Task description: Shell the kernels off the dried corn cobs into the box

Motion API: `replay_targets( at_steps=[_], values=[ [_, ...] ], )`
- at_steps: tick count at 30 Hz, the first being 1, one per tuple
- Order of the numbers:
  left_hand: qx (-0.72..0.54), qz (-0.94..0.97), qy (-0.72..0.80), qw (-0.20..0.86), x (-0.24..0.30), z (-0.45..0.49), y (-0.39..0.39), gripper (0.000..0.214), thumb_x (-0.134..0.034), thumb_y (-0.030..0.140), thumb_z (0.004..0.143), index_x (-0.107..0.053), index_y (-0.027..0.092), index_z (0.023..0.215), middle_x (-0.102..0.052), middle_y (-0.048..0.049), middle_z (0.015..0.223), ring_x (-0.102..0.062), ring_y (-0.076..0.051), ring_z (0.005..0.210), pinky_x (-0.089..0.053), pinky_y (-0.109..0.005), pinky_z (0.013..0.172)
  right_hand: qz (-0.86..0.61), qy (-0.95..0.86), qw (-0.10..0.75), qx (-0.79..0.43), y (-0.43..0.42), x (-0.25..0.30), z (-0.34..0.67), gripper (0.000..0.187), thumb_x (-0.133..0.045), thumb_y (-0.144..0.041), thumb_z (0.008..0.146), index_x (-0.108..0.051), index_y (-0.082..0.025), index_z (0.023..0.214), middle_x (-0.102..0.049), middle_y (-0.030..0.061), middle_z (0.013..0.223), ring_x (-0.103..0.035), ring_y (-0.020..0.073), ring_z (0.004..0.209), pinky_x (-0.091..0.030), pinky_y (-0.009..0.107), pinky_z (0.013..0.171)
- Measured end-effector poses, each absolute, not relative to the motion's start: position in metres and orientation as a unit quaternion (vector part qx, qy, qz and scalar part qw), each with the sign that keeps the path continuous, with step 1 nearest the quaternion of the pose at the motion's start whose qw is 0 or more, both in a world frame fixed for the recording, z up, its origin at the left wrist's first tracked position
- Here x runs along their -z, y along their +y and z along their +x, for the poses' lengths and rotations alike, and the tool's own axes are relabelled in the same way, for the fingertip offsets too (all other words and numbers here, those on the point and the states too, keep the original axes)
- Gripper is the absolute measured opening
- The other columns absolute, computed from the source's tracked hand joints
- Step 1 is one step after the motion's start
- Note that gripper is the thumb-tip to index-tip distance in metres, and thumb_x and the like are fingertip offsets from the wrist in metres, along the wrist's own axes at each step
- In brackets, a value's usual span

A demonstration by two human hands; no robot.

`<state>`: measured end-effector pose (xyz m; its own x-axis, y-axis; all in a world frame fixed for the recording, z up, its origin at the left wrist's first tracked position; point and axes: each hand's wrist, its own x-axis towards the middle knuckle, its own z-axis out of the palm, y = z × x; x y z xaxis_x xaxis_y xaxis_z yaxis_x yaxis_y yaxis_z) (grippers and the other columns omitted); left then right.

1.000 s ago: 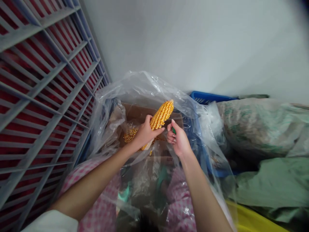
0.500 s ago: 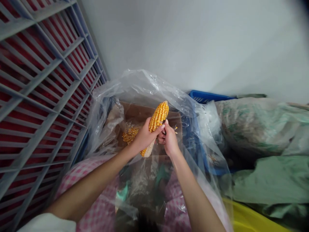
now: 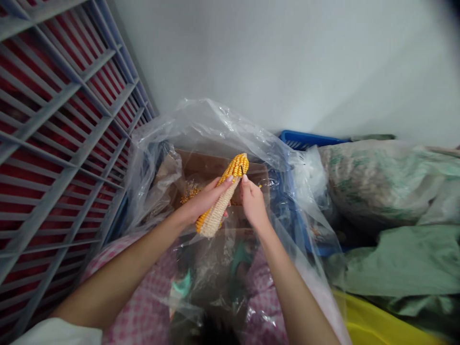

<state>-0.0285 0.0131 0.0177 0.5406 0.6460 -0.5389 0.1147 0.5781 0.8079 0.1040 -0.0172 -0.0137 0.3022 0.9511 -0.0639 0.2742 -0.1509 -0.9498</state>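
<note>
We find no readable text, label, brand, number or sign anywhere in view. Green markings on pale sack (image 3: 381, 177) at right are too blurred for us to make out as letters. The corn cob (image 3: 221, 203), cardboard box (image 3: 201, 162), clear plastic sheet (image 3: 215, 127), blue crate (image 3: 305, 140) and grey grille (image 3: 53, 120) are all plain as far as we can tell.

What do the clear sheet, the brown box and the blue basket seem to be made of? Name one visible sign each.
Clear sheet: thin plastic film, glossy; see-through, crinkled, with highlights. Brown box: probably cardboard, matt; flat brown wall. Blue basket: likely moulded plastic, smooth; even colour, slotted rim.
</note>
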Motion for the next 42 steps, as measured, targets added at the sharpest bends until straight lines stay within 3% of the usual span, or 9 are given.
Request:
replay_targets(
  at_steps=[6,11,17,25,30,37,42],
  values=[
    [-0.055,0.282,0.381,0.879,-0.036,-0.042,0.030,0.053,-0.046,0.066,0.070,-0.055,0.016,0.087,-0.054,-0.0003,0.059,-0.050,-0.010,0.038,-0.042,-0.022,0.035,-0.677,-0.565,0.379,-0.280,-0.021,-0.001,0.116,0.039,-0.026,-0.049,0.088,-0.042,-0.021,0.066,-0.037,-0.0034,0.055,-0.034,0.0113,0.053,-0.023,0.023,0.053],
    [-0.059,0.253,0.340,0.904,-0.042,-0.047,0.036,0.051,-0.045,0.065,0.072,-0.055,0.018,0.089,-0.054,0.0002,0.058,-0.049,-0.010,0.037,-0.042,-0.023,0.035,-0.653,-0.530,0.439,-0.316,-0.018,-0.014,0.123,0.044,-0.033,-0.051,0.086,-0.042,-0.019,0.058,-0.035,-0.0038,0.053,-0.034,0.0093,0.051,-0.025,0.022,0.051],
    [-0.150,0.374,0.390,0.828,-0.039,-0.044,0.033,0.047,-0.050,0.061,0.072,-0.050,0.020,0.093,-0.055,0.0020,0.060,-0.052,-0.010,0.040,-0.043,-0.022,0.037,-0.619,-0.401,0.506,-0.447,-0.016,-0.023,0.120,0.043,-0.043,-0.054,0.081,-0.046,-0.018,0.057,-0.026,-0.0070,0.046,-0.022,0.0059,0.040,-0.016,0.021,0.041],
    [-0.232,0.578,0.434,0.651,-0.032,-0.036,0.026,0.045,-0.054,0.053,0.073,-0.047,0.023,0.106,-0.053,0.0016,0.073,-0.053,-0.009,0.048,-0.044,-0.021,0.042,-0.621,-0.308,0.426,-0.581,-0.021,-0.038,0.124,0.041,-0.045,-0.046,0.082,-0.037,-0.018,0.052,-0.023,-0.0090,0.040,-0.016,0.0029,0.034,-0.009,0.018,0.036],
    [-0.252,0.635,0.479,0.551,-0.022,-0.026,0.013,0.044,-0.051,0.055,0.075,-0.044,0.023,0.105,-0.054,0.0014,0.076,-0.052,-0.008,0.044,-0.040,-0.019,0.040,-0.557,-0.232,0.424,-0.675,-0.020,-0.033,0.125,0.038,-0.041,-0.043,0.084,-0.035,-0.019,0.055,-0.021,-0.0106,0.039,-0.010,0.0026,0.032,-0.006,0.016,0.033],
    [-0.253,0.527,0.476,0.657,-0.024,-0.020,0.005,0.039,-0.051,0.052,0.076,-0.040,0.022,0.098,-0.050,0.0031,0.069,-0.052,-0.009,0.046,-0.047,-0.023,0.041,-0.524,-0.234,0.486,-0.659,-0.014,-0.015,0.102,0.042,-0.046,-0.053,0.079,-0.034,-0.019,0.056,-0.023,-0.0108,0.040,-0.013,0.0023,0.033,-0.008,0.014,0.033],
    [-0.229,0.445,0.465,0.730,-0.026,-0.024,0.009,0.040,-0.052,0.053,0.075,-0.042,0.022,0.097,-0.051,0.0039,0.065,-0.051,-0.009,0.045,-0.047,-0.023,0.041,-0.567,-0.275,0.483,-0.607,-0.011,-0.002,0.097,0.045,-0.044,-0.060,0.076,-0.035,-0.020,0.057,-0.025,-0.0095,0.041,-0.018,0.0042,0.035,-0.013,0.017,0.035]
  ],
)
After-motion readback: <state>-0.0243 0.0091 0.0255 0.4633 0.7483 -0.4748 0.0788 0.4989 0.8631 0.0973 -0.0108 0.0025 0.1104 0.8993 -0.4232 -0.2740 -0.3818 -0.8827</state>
